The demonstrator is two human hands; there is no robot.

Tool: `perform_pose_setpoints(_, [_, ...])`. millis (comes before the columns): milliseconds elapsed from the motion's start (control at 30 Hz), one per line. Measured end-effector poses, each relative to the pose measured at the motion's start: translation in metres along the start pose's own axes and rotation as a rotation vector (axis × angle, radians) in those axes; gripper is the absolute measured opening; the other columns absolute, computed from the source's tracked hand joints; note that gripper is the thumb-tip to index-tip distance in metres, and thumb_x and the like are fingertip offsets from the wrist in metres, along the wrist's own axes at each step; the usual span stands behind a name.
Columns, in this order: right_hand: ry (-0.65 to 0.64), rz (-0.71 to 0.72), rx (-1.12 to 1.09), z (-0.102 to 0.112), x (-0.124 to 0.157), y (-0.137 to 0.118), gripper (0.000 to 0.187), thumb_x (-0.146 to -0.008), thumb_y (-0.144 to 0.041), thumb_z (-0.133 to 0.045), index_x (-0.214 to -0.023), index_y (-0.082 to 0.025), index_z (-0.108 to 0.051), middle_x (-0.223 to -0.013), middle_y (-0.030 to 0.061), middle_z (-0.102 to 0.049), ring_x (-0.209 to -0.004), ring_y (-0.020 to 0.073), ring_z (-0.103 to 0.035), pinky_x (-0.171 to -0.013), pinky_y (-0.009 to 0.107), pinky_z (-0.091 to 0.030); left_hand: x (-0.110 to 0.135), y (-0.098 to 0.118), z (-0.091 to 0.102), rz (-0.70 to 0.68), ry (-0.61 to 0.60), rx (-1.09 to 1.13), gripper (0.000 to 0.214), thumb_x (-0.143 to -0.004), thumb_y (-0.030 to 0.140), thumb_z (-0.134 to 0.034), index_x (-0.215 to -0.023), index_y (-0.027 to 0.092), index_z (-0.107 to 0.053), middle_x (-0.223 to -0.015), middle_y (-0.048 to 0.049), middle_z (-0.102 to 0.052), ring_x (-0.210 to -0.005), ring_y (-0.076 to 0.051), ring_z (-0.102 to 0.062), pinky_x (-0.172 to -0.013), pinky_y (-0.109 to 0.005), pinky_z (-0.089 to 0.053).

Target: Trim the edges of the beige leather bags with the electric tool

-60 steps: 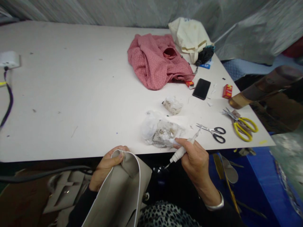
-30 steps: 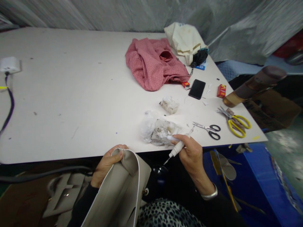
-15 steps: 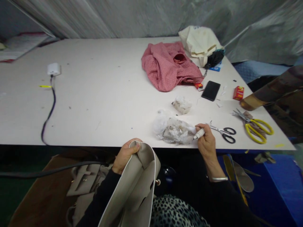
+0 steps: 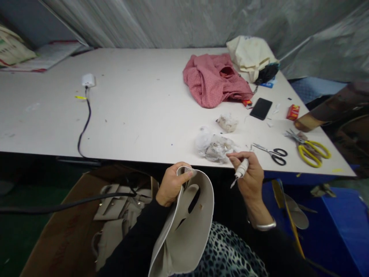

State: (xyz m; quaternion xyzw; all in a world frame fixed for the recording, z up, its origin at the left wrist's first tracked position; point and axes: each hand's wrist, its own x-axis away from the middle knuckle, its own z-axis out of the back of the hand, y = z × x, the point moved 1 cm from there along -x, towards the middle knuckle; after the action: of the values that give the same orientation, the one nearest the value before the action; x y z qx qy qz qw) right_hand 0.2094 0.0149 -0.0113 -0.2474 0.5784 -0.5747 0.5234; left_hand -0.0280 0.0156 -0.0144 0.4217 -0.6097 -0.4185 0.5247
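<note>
Turned since the earlier frame, the beige bag [image 4: 190, 234] shows more of its inside. In the head view, the left hand [image 4: 173, 184] has its grip pinched on the bag's rim, before the table [image 4: 138, 115]. The right hand [image 4: 250, 175] has its grip closed around a white-handled tool [image 4: 242, 168], tip down, near a plastic-wrapped lump [image 4: 215, 147].

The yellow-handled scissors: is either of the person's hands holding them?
No, the yellow-handled scissors lie on the table, while the left hand grips the beige bag and the right hand holds a white-handled tool.
</note>
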Motion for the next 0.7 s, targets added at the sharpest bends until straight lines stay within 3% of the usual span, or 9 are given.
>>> perform_pose_setpoints(133, [-0.365,0.019,0.01,-0.016,0.021,-0.027,0.014,-0.091,-0.032,-0.074,-0.102,-0.023,-0.07,-0.098,0.0031,-0.075,-0.089,0.0204,-0.07,-0.081,0.032,-0.055,0.012,0.001,-0.007,-0.011,-0.06,-0.015,0.026,-0.073,0.032,-0.084,-0.084,0.015,-0.069,-0.073,0.0009,-0.061,-0.067,-0.013,-0.051,-0.065,-0.025,-0.04])
perform_pose_setpoints(267, [-0.506,0.123,0.133,-0.023,0.034,-0.039,0.016,-0.09,-0.028,-0.074,-0.105,-0.025,-0.07,-0.099,0.003,-0.074,-0.093,0.021,-0.068,-0.083,0.031,-0.053,0.026,0.008,-0.017,-0.038,-0.1,-0.006,0.032,-0.07,0.03,-0.087,-0.089,0.015,-0.068,-0.079,-0.0002,-0.065,-0.072,-0.015,-0.056,-0.069,-0.026,-0.043])
perform_pose_setpoints(467, [-0.497,0.084,0.29,-0.014,0.05,-0.045,0.009,-0.087,-0.03,-0.072,-0.093,-0.024,-0.072,-0.079,0.0002,-0.068,-0.072,0.0174,-0.06,-0.064,0.026,-0.044,0.041,0.01,-0.027,-0.13,-0.183,0.052,0.038,-0.066,0.025,-0.087,-0.095,0.015,-0.064,-0.084,0.0001,-0.064,-0.074,-0.013,-0.056,-0.071,-0.025,-0.043])
perform_pose_setpoints(700, [-0.433,-0.015,0.155,0.002,0.081,-0.051,0.018,-0.089,-0.04,-0.071,-0.09,-0.022,-0.072,-0.075,-0.0013,-0.066,-0.066,0.0155,-0.058,-0.06,0.026,-0.044,0.053,0.003,-0.026,-0.232,-0.346,0.174,0.034,-0.063,0.017,-0.086,-0.093,0.013,-0.07,-0.092,-0.0042,-0.066,-0.086,-0.017,-0.059,-0.084,-0.03,-0.044])
